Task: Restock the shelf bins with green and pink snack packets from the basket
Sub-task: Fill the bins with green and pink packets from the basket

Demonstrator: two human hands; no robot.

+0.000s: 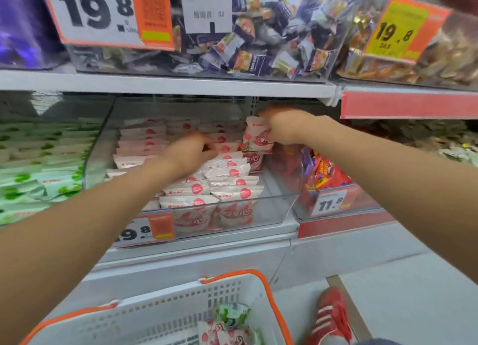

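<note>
Head view, facing the shelf. My right hand (282, 127) reaches to the back right of the clear bin (282, 197) on the lower shelf and pinches an upright pink packet (254, 137) by its upper right edge, fingers curled round it. The packet stands above the rearmost packets of the right-hand row. My left hand (191, 150) lies over the middle of the rows of pink packets (227, 179) in the same bin, its fingers curled downward onto them. The hand is blurred, and I cannot tell whether it grips a packet or only rests there. The pink packets fill the bin in overlapping rows from front to back. Just left of it, the neighbouring bin holds the green packets (38, 168), stacked likewise. The white basket (155, 311) with orange handles sits below the shelf, at the lower edge of the view. In its right corner lie a green packet (232, 316) and, just below it, some pink ones (222, 337). A price tag (144, 230) reading 9.8 is fixed to the bin front. A red shoe (331, 316) stands on the floor right of the basket.
</note>
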